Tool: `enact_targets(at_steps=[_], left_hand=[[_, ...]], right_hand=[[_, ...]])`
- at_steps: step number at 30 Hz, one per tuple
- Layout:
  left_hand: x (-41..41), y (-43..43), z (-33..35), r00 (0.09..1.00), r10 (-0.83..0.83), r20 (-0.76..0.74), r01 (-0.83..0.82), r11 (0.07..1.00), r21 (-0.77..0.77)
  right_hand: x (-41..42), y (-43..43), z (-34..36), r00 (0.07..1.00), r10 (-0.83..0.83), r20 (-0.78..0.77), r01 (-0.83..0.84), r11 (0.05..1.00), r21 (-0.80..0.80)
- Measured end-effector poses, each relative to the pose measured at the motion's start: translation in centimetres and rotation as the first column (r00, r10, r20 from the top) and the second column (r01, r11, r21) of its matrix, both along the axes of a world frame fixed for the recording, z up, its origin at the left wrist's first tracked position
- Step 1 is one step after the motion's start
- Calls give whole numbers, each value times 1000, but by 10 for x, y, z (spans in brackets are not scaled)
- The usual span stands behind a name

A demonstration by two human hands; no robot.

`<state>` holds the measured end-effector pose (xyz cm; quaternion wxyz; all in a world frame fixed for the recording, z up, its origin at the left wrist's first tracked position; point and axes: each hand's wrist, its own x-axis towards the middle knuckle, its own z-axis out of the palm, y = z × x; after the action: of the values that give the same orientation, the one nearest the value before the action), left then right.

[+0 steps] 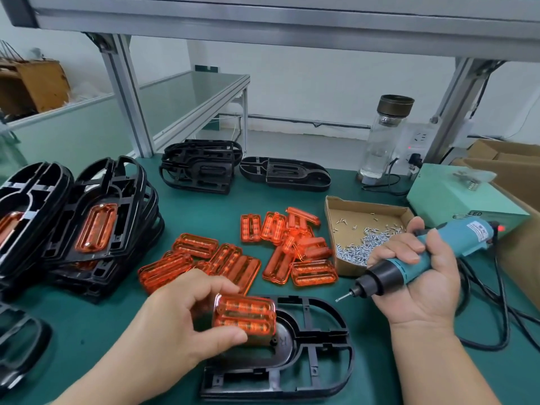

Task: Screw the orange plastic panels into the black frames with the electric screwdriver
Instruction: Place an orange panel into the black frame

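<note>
At six o'clock on the green counter (204, 206) a black frame (315, 366) lies flat. The left hand (175, 325) pinches an orange panel (245, 317) between thumb and fingers over the frame's upper left part. The panel looks tilted, and whether it already sits in the recess I cannot tell.

At four o'clock the right hand (423, 285), well apart from the left, is wrapped round the blue electric screwdriver (409, 260). Its bit points toward eight o'clock and hangs clear of the frame.

Loose orange panels (242, 255) lie heaped at the centre. A cardboard tray (333, 217) of small silver screws (359, 247) sits at two o'clock, just beside the screwdriver. Stacks of black frames (87, 223), some with panels fitted, stand at nine o'clock, and more frames (201, 168) at twelve.
</note>
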<state>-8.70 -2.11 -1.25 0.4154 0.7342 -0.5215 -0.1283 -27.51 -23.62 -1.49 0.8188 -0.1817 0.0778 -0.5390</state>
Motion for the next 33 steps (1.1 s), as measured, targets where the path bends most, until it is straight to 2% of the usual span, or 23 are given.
enact_targets(at_steps=[5,9,12,17,20,26,33], left_hand=[[-5,3,-13,999,-15,35,10,990,144],[-6,6,-17,990,29,137,-55,979,194],[-4,8,-9,985,-9,172,-34,969,243],[-7,12,9,973,-63,222,11,973,229],[-10,9,6,962,-137,238,56,947,317],[-14,-8,-2,956,-130,263,17,919,394],[-40,-41,0,935,-208,288,77,910,408]], right_hand=[[0,-1,1,1000,6,5,-6,1000,-5],[0,-2,1,1000,17,10,-17,1000,-2],[0,-3,3,1000,14,11,-14,1000,3],[0,-4,4,999,26,35,-26,1000,5],[-1,-4,5,999,22,46,-23,1000,6],[-2,2,10,999,17,52,-17,1000,6],[-9,10,37,999,14,43,-9,994,-105]])
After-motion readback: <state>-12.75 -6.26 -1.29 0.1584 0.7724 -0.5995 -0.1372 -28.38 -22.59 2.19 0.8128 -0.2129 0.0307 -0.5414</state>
